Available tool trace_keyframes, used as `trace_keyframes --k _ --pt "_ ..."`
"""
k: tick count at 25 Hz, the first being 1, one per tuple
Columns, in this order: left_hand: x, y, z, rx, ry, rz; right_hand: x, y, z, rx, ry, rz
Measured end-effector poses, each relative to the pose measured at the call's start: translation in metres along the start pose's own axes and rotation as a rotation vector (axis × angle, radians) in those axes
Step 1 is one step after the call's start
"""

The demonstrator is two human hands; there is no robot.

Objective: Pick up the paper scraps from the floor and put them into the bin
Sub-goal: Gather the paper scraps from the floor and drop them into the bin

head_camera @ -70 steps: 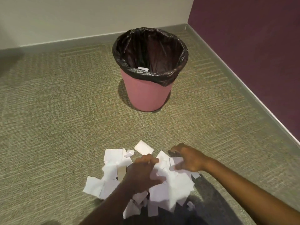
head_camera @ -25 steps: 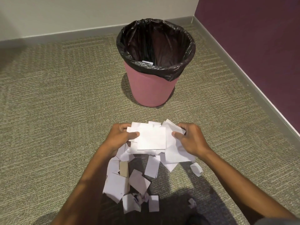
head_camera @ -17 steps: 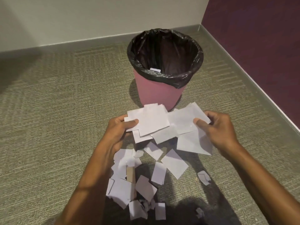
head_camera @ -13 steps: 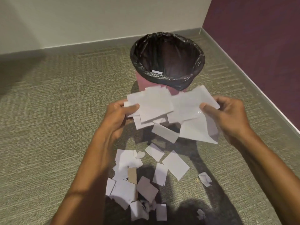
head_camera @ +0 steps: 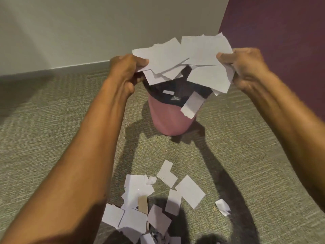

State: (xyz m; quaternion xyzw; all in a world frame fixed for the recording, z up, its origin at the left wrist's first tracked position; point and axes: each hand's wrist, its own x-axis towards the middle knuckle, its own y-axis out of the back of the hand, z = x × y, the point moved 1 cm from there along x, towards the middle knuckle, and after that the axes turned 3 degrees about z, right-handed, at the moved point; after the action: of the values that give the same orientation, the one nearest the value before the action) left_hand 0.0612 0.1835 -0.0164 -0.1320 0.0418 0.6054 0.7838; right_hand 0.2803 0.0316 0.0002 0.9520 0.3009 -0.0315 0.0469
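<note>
I see left hand [head_camera: 126, 67], right hand [head_camera: 246, 67] fingers [head_camera: 226, 59] pinching paper bundle [head_camera: 184, 55] over bin [head_camera: 167, 120]. Loose scraps [head_camera: 137, 187] on floor [head_camera: 52, 138], 6 o'clock.

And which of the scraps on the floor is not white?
The narrow brown strip lying among the floor scraps; every other piece there is white paper.

You have grey-green ribbed carpet [head_camera: 52, 138] underfoot. Far ahead you see a plain white wall [head_camera: 88, 23] with a grey skirting strip [head_camera: 52, 72]. A dark purple wall [head_camera: 281, 23] closes the far right.
</note>
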Motion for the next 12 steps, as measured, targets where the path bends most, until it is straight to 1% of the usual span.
trace_keyframes --k 2,5,8,10,12 --pt "0.014 -0.006 0.005 0.007 -0.001 0.079 0.023 -0.003 -0.002 -0.006 -0.035 0.040" --pt "0.034 -0.019 -0.001 0.111 -0.015 0.168 0.047 -0.015 0.005 -0.098 -0.070 0.121" --pt "0.049 -0.037 -0.016 0.306 -0.053 0.211 0.063 -0.027 0.023 -0.158 -0.110 0.191" --pt "0.055 -0.046 -0.022 0.458 -0.103 0.250 0.073 -0.032 0.035 -0.225 -0.078 0.230" --pt "0.060 -0.052 -0.023 0.551 -0.148 0.267 0.075 -0.038 0.042 -0.275 -0.049 0.257"
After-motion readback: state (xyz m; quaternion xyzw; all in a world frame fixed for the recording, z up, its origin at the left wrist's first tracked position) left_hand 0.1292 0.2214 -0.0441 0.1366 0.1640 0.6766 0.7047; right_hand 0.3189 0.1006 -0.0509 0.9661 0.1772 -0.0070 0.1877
